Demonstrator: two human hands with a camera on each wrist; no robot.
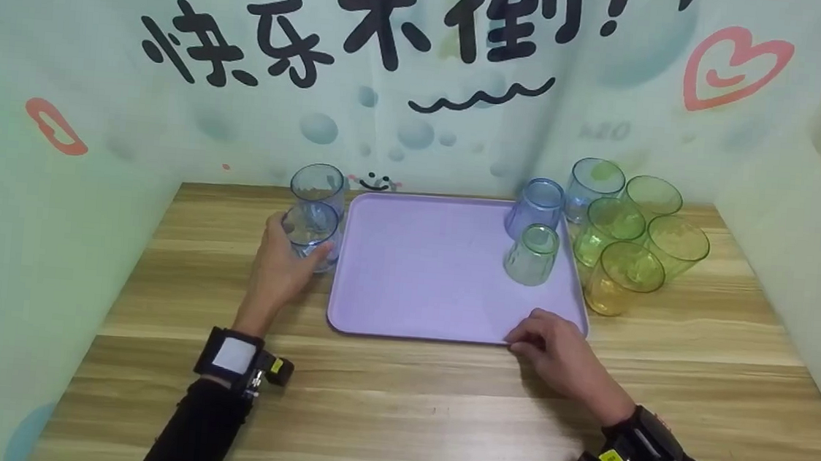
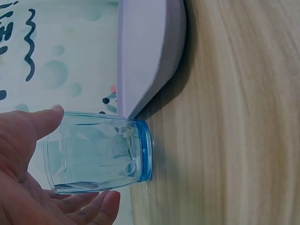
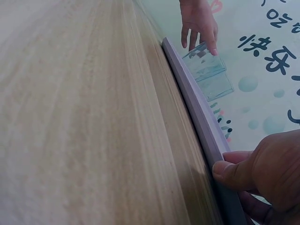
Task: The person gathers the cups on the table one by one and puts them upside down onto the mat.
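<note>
On tray (image 1: 414, 275): two upturned cups (image 1: 532, 255) | left fingers (image 1: 321, 251) curled round blue cup (image 1: 311, 231) | right fingers (image 1: 523, 336) pinching tray edge

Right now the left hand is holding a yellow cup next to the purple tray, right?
Not quite. The cup in the left hand is blue, not yellow, as the left wrist view shows. It does stand next to the purple tray.

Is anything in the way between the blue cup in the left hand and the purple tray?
Nothing visible. The left hand holds the blue cup right beside the tray, whose near-left part is bare. Another blue cup stands behind it, not between.
</note>
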